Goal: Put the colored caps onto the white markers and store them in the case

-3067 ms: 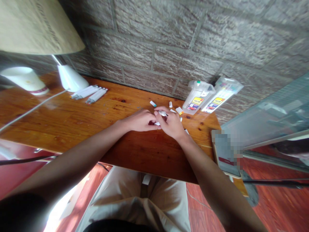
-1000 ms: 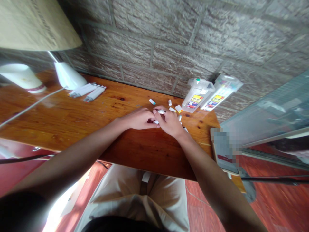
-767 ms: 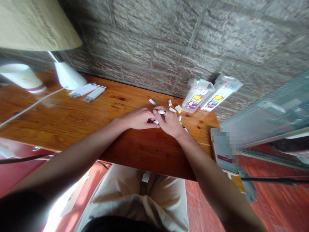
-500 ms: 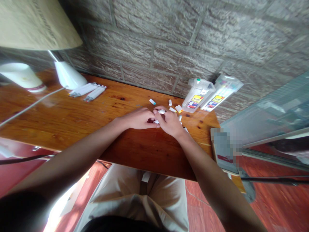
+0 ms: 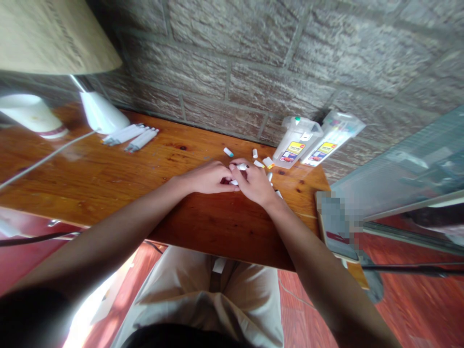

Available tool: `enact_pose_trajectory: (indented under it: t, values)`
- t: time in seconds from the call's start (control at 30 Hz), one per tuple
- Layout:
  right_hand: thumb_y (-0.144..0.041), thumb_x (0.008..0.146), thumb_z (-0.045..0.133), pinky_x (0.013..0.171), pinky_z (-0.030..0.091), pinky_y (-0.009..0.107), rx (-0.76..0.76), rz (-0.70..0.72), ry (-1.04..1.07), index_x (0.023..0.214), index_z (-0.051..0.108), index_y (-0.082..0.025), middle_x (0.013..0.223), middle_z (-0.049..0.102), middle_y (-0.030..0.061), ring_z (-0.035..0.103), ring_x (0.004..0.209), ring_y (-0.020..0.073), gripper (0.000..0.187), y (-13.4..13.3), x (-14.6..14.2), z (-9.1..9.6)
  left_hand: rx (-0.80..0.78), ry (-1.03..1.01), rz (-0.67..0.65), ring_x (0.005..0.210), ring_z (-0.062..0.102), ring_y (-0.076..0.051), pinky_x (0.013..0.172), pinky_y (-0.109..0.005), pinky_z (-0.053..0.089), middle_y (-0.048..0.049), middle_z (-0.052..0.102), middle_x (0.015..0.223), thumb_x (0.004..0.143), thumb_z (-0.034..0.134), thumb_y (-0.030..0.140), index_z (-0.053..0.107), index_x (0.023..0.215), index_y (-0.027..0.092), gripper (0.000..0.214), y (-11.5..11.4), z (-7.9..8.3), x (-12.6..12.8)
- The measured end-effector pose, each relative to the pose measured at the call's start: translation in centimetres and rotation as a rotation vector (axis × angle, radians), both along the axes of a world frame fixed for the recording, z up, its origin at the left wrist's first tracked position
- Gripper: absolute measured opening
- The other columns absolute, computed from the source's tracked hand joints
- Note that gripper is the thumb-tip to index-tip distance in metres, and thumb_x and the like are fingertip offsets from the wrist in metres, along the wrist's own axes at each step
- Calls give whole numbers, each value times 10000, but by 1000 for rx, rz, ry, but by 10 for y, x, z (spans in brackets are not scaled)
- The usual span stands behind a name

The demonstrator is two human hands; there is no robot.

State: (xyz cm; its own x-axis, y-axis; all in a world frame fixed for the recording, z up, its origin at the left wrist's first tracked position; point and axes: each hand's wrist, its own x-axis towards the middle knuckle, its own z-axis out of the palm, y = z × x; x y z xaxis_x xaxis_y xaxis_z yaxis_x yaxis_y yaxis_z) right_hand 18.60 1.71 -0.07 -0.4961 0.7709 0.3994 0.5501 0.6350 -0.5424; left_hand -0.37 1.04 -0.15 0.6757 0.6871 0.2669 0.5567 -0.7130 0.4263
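Note:
My two hands meet over the table's front half. My right hand [image 5: 255,182] is closed, with a white marker [image 5: 241,167] between thumb and fingers, its dark tip pointing right. My left hand [image 5: 208,177] touches it, fingers curled round a white piece [image 5: 234,182] that shows between the hands. Whether that piece is part of the same marker is hidden by the fingers. Around the right hand lie loose white marker caps: a teal-ended cap [image 5: 228,152], a plain cap [image 5: 255,153], yellow-edged caps [image 5: 268,163], and others partly behind the hand.
Several white markers [image 5: 142,140] lie at the left by a lamp [image 5: 99,113] and a paper cup [image 5: 34,116]. Two clear plastic cases [image 5: 293,145] stand back right against the stone wall [image 5: 235,82]. A phone-like device [image 5: 335,227] lies on the table's right edge. A cable [image 5: 47,159] crosses left.
Both hands stay in nearly the same place and grip. The view has shifted very slightly; nothing else visibly moved.

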Motion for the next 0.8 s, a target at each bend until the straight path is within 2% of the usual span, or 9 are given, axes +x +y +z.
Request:
enact_pose_trajectory:
  t: [0.1, 0.33, 0.8]
  values:
    - [-364, 1022, 482, 857, 518, 300, 1, 9, 12, 1063, 688, -228, 1030, 775, 36, 732, 925, 204, 250, 0, 0, 0, 17, -1, -17, 599, 572, -101, 606, -224, 349, 0, 674, 685, 931, 617, 380, 679, 735, 175, 290, -1, 0, 0]
    - [-362, 1024, 479, 897, 517, 308, 1, 15, 17, 1063, 694, -234, 1046, 775, 39, 730, 979, 212, 254, -1, 0, 1, 34, 21, 23, 513, 488, -80, 556, -235, 295, 15, 627, 603, 925, 612, 372, 634, 658, 167, 338, -2, 3, 2]
    - [-375, 1018, 481, 856, 524, 320, 8, -9, 1, 1079, 699, -237, 1035, 781, 38, 735, 932, 223, 265, -1, 0, 1, 46, 10, 2, 515, 488, -79, 555, -233, 297, 17, 618, 600, 926, 616, 384, 635, 666, 167, 339, -2, 1, 1]
